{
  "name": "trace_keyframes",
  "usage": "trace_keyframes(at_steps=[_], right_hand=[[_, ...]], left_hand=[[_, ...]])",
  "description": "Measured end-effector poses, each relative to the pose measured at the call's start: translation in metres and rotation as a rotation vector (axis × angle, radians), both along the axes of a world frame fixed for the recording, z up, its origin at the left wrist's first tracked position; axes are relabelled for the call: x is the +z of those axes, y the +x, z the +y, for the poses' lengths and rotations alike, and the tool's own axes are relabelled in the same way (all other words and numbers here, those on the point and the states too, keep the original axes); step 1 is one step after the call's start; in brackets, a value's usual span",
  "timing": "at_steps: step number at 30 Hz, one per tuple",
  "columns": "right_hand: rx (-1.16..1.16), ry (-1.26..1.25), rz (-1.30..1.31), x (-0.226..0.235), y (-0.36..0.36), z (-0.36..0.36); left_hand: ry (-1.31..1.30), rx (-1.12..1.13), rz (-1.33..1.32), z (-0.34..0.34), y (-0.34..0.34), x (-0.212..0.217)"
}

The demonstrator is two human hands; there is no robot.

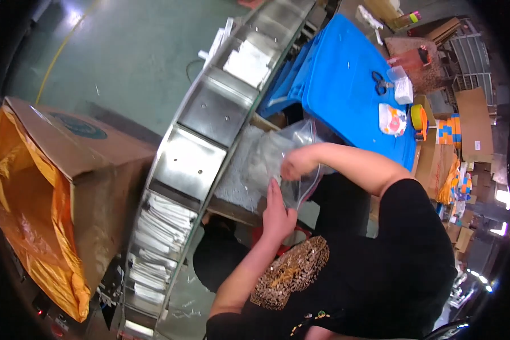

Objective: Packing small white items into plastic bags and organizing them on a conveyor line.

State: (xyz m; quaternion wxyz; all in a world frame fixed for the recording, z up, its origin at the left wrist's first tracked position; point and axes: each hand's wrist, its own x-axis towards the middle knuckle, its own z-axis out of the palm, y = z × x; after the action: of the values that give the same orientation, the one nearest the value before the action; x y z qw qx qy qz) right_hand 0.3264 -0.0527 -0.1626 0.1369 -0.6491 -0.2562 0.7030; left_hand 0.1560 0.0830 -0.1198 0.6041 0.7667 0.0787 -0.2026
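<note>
A clear zip bag (306,133) lies over a box-like tray lined with clear plastic (235,184), beside the conveyor. My left hand (278,215) holds the bag's near side, fingers pointing away from me and thumb apart from them. Just beyond its fingertips, my right hand (300,162) is closed over the bag, its fingers curled downward. What sits between those fingers is hidden. A reddish zip strip runs along the bag's edge below my right wrist.
A metal conveyor (201,107) with compartments curves past on the left, carrying stacked white slips (164,218) and a white packet (247,63). Left of it stands a carton (105,150) with an orange liner. A blue table (345,73) at right holds scissors (379,84) and yellow tape (417,117).
</note>
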Motion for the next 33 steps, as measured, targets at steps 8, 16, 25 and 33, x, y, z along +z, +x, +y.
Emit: trace_keyframes(at_steps=[8, 16, 25, 33], right_hand=[[-0.607, 0.378, -1.047, 0.071, 0.189, 0.058], [-0.475, -0.177, -1.329, 0.000, 0.201, 0.108], [-0.447, -0.019, -0.589, 0.022, 0.209, 0.110], [-0.636, 0.173, -0.490, 0.002, 0.200, 0.121]], left_hand=[[0.025, -0.125, -0.120, -0.007, -0.003, -0.005], [-0.004, -0.139, -0.185, -0.009, -0.015, -0.040], [-0.018, -0.169, -0.184, -0.015, -0.019, -0.064], [-0.001, -0.169, -0.189, -0.015, -0.018, -0.062]])
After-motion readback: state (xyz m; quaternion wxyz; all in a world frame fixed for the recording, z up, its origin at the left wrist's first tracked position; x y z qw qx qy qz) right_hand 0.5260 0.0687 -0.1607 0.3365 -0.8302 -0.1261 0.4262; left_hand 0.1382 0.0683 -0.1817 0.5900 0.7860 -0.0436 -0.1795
